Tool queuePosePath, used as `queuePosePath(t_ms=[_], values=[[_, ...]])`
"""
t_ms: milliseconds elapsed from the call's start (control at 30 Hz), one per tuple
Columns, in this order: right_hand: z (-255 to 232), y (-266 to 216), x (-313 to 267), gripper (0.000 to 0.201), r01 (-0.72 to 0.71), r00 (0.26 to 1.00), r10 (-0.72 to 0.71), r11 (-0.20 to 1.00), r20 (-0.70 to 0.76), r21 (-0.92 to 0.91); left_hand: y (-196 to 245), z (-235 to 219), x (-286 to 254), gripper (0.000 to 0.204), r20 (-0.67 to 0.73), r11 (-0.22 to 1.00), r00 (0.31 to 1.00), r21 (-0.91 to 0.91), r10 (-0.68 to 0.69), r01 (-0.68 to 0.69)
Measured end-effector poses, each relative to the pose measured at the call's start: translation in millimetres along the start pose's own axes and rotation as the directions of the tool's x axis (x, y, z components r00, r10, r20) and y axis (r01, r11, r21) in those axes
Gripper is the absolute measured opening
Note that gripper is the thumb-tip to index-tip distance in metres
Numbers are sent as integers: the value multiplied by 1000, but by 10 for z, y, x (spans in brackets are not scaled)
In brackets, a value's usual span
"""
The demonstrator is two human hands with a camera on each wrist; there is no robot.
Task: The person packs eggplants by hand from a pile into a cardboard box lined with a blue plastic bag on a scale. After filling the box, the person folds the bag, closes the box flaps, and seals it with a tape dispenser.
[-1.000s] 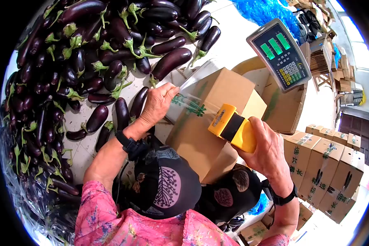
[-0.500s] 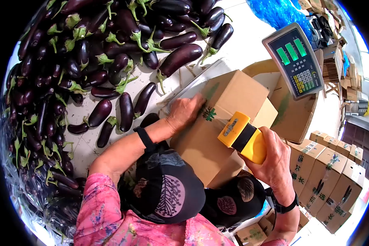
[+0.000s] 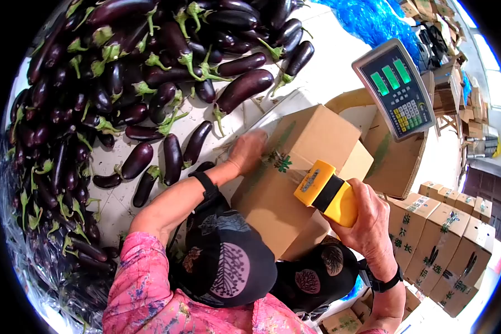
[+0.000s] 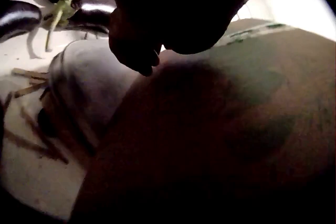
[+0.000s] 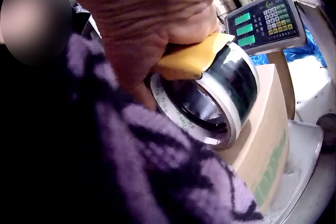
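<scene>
A brown cardboard box [image 3: 273, 206] lies tilted before the person's knees, with a strip of clear tape with green print [image 3: 281, 161] along it. My left hand [image 3: 249, 151], blurred in the head view, is against the box's far left end. In the left wrist view the left hand [image 4: 168, 19] is a dark shape over the box [image 4: 262, 103]. My right hand [image 3: 367, 214] grips a yellow tape dispenser [image 3: 339, 206] at the box's near right edge. Its tape roll [image 5: 233, 85] shows in the right wrist view; the fingers on the far side are hidden.
Many eggplants [image 3: 133, 114] are heaped on the floor at left. A scale display [image 3: 395, 89] stands behind the box, above an open carton [image 3: 395, 161]. Stacked taped cartons [image 3: 440, 234] stand at right; blue plastic [image 3: 367, 25] lies at the back.
The left hand has gone from pulling up the tape's end to the box's far left end, where the tape now lies down. The right hand keeps the dispenser at the box's edge.
</scene>
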State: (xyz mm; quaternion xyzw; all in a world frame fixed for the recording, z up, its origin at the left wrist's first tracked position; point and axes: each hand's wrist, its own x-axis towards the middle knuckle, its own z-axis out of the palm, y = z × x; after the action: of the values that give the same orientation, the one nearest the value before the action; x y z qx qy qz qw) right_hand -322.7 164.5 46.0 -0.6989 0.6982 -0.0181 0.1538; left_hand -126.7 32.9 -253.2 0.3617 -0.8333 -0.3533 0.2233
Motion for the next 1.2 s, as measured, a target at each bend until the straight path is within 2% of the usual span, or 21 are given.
queuePosePath(t_ms=[33, 67, 100, 133, 233, 267, 367, 433, 467, 533, 567, 600, 633, 667, 700, 733, 833, 1000, 1100, 1200], values=[[12, 8, -15, 63, -6, 1000, 6, 1000, -1, 4, 119, -53, 79, 20, -66, 994, 998, -114, -12, 4], [7, 10, -20, 62, -7, 1000, 7, 1000, 0, -6, 294, -53, 149, 23, -90, 905, 973, -393, -214, 163], [15, 13, -49, 62, -15, 1000, 15, 1000, 6, 6, 412, -80, 176, 25, -61, 718, 906, -634, -418, 288], [14, 24, -43, 62, -12, 1000, 12, 1000, 3, 15, 306, 22, 126, 29, -251, 968, 966, -220, 65, -122], [11, 52, -23, 62, 5, 1000, -5, 999, -13, 38, 136, 104, -10, 20, -174, 997, 982, -33, 69, -76], [9, 64, -9, 62, 16, 1000, -15, 999, -14, 43, 130, 134, -40, 19, -109, 974, 986, -202, -123, 99], [38, 89, -50, 65, 38, 999, -36, 998, -31, 58, 113, -1, 69, 20, 3, 998, 1000, -53, 25, -24], [44, 130, -82, 68, 50, 997, -46, 997, -59, 62, 231, -178, 290, 24, -83, 973, 981, -165, -175, 160], [32, 133, -89, 67, 43, 998, -40, 997, -49, 64, 311, -297, 482, 27, -152, 974, 980, -204, -127, 94], [12, 115, -79, 63, 27, 999, -24, 996, -40, 79, 906, -782, 837, 37, -202, 943, 979, -322, 13, -79], [9, 117, -75, 63, 38, 998, -34, 996, -46, 87, 1133, -884, 993, 39, -192, 936, 963, -261, 191, -238], [9, 123, -79, 63, 36, 999, -32, 995, -42, 89, 1332, -944, 1144, 42, -171, 897, 915, -200, 364, -394], [9, 131, -87, 63, 34, 999, -31, 995, -37, 93, 1472, -935, 1243, 45, -139, 828, 840, -145, 524, -541], [13, 144, -96, 64, 32, 999, -30, 995, -26, 92, 1555, -855, 1277, 49, -4, 817, 818, -38, 575, -575], [22, 159, -108, 65, 31, 999, -30, 995, -13, 92, 1616, -776, 1279, 53, 134, 788, 788, 66, 601, -612], [27, 171, -116, 66, 31, 1000, -31, 995, -1, 92, 1654, -718, 1279, 53, 145, 775, 791, 160, 594, -611], [47, 179, -140, 69, 30, 1000, -30, 994, -3, 105, 1661, -722, 1256, 58, 247, 792, 805, 174, 540, -585], [-21, 164, -76, 58, 48, 998, -52, 990, 32, 134, 1692, -756, 1272, 52, 266, 791, 807, 193, 528, -581], [-24, 152, -94, 58, 50, 999, -51, 988, 0, 149, 1696, -740, 1283, 51, 292, 794, 807, 196, 513, -576], [50, 91, -125, 51, 60, 993, -48, 992, -110, 114, 1721, -751, 1263, 50, 262, 798, 808, 172, 527, -577]])
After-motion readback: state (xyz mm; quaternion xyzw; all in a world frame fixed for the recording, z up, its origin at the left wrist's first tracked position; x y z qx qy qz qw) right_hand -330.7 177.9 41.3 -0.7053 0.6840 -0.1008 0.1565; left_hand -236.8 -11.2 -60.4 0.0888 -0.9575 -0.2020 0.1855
